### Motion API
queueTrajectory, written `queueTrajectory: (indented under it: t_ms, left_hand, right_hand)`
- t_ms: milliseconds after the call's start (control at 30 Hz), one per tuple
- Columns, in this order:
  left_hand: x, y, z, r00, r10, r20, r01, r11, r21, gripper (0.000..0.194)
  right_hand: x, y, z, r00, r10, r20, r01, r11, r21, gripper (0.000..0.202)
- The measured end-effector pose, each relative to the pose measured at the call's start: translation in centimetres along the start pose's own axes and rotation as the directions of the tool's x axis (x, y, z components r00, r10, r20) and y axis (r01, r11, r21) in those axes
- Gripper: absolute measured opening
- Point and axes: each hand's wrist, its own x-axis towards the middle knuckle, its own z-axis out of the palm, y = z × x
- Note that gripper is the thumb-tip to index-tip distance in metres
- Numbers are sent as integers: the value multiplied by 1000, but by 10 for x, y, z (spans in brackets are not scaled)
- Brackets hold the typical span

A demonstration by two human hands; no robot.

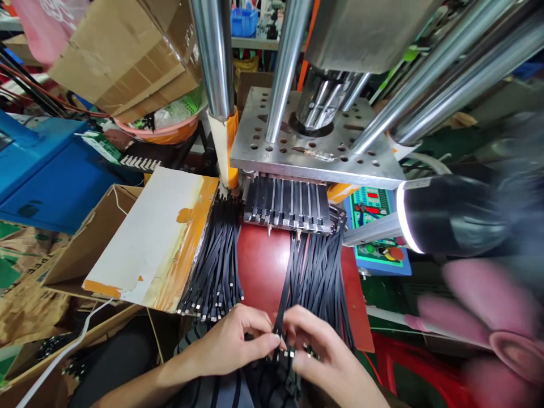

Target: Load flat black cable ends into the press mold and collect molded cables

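Note:
My left hand (244, 340) has thumb and fingers pinched on the end of a black flat cable (282, 309) near my lap. Close on its right, my right hand (321, 348) curls its fingers at the same cable, slightly blurred; its fingertips are partly hidden. That cable runs up into a bundle of black flat cables (321, 272) with metal connector ends, hanging over the red board (266, 260). Above the board, a slotted metal fixture (287, 204) has black strips in its grooves. A second cable bundle (219, 255) lies to the left.
A press with a steel plate (263, 150) and thick rods stands over the fixture. A lit black lamp (450, 215), a control panel (378, 226) and a blurred pink fan (501, 334) are on the right. A cardboard box (102, 238) with a white taped flap stands left.

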Motion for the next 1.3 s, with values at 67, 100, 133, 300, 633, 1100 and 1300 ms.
queueTrajectory:
  t_ms: [67,100,133,300,633,1100,1300]
  left_hand:
    - [-3,-2,2,1000,-1,10,0,993,115,34]
    - [-4,-3,2,1000,-3,5,2,988,156,34]
    - [-3,-1,1,1000,-3,-1,4,983,186,31]
    - [16,33,-20,974,174,-147,-137,962,235,34]
    - [60,75,-35,829,550,-100,-478,790,384,13]
    - [39,69,-47,846,515,-134,-452,829,330,9]
    - [43,68,-56,843,531,-85,-506,838,205,12]
  right_hand:
    - [17,0,7,988,-32,-154,48,993,105,24]
    - [25,1,12,972,-37,-231,69,989,133,31]
    - [31,5,17,954,-42,-297,88,985,146,37]
    - [37,22,33,907,-145,-396,192,978,81,35]
    - [43,41,43,923,-130,-363,168,983,74,37]
    - [44,5,18,830,-470,-301,398,877,-270,15]
    - [53,0,30,854,-439,-279,397,897,-196,16]
